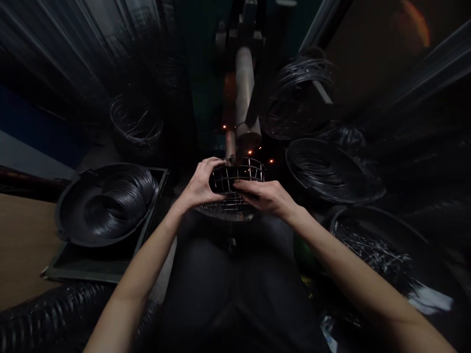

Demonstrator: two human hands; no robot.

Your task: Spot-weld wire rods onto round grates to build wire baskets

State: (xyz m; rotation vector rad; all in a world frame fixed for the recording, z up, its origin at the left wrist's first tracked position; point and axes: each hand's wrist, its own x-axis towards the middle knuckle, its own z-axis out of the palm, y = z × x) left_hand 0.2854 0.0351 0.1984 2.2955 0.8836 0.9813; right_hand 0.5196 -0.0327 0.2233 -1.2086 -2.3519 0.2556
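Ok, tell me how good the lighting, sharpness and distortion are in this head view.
Head view: very dim, the edges nearly black; strong wide-angle bending, lines fanning outward; upper corners smeared. Sharpest at the middle, where the left hand and right hand grip the round wire-mesh basket; small orange sparks glow beside the grey metal rod.

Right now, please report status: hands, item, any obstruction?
Left hand, right hand both gripping round wire-mesh basket. Basket under grey metal cylinder. Sparks nearby.

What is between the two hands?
The wire basket: the left hand and right hand hold its sides, in the head view.
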